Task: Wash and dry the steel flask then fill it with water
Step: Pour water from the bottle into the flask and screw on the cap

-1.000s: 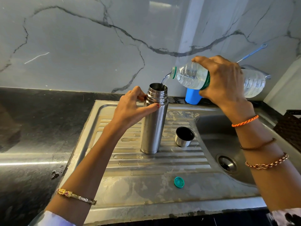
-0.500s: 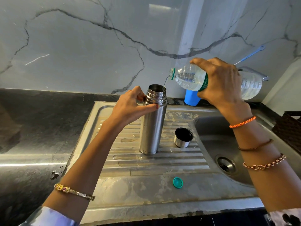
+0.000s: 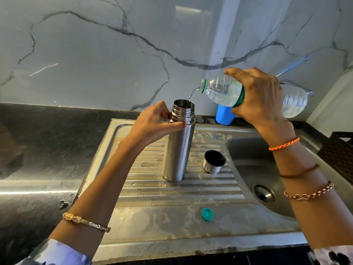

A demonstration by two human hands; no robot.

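Now:
left hand (image 3: 152, 123): grip curled round neck of upright steel flask (image 3: 178, 148)
right hand (image 3: 257, 98): grip clasping tilted water bottle (image 3: 225, 91), pouring

A: What surrounded the work area?
B: A grey marble wall (image 3: 95, 54) with dark veins stood behind a black stone counter (image 3: 38, 150). A stainless steel sink (image 3: 246, 163) with a ribbed drainboard (image 3: 152, 190) was set into the counter.
A: What was located at the back?
B: A blue cup (image 3: 223, 115) stood against the wall behind the sink. A blue-handled utensil (image 3: 294, 66) leaned on the wall to the right of it.
A: And the right edge?
B: A dark woven basket (image 3: 338, 150) sat beside the basin. The drain (image 3: 264, 194) was located in the basin floor.
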